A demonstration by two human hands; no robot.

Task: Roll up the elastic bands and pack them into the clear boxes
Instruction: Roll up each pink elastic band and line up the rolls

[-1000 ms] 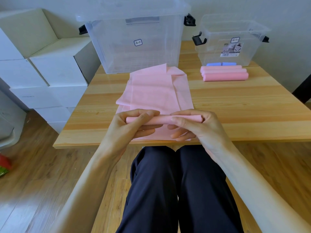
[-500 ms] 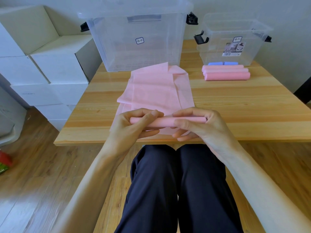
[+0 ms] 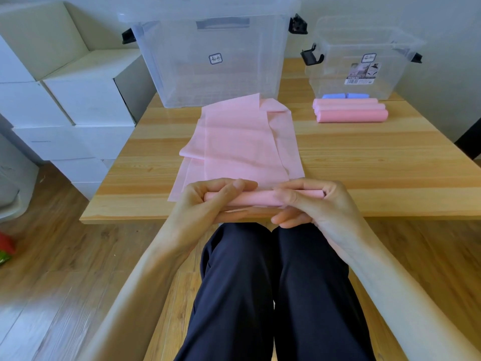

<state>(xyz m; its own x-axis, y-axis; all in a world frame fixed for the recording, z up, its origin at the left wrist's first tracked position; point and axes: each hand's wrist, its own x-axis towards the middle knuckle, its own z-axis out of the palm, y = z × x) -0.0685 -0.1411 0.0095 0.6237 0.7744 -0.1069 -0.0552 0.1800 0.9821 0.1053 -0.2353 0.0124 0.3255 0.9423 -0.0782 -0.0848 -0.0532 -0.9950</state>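
A pink elastic band [image 3: 242, 142] lies flat down the middle of the wooden table [image 3: 377, 162], its near end wound into a thin roll [image 3: 260, 198] at the table's front edge. My left hand [image 3: 205, 204] grips the roll's left part, fingers curled over it. My right hand [image 3: 320, 204] grips the right part the same way. A large clear box [image 3: 213, 56] stands at the back centre and a smaller clear box [image 3: 361, 66] at the back right. Three finished pink rolls [image 3: 350, 110] and two blue ones [image 3: 345, 95] lie in front of the small box.
White cardboard boxes [image 3: 78, 100] are stacked on the floor left of the table. My legs in dark trousers [image 3: 273, 295] are under the table's front edge. A red and green object [image 3: 5, 250] lies on the wooden floor at the far left.
Both hands have kept turning the roll and shifted slightly forward on the table. The roll looks a little thicker and the flat part a little shorter.
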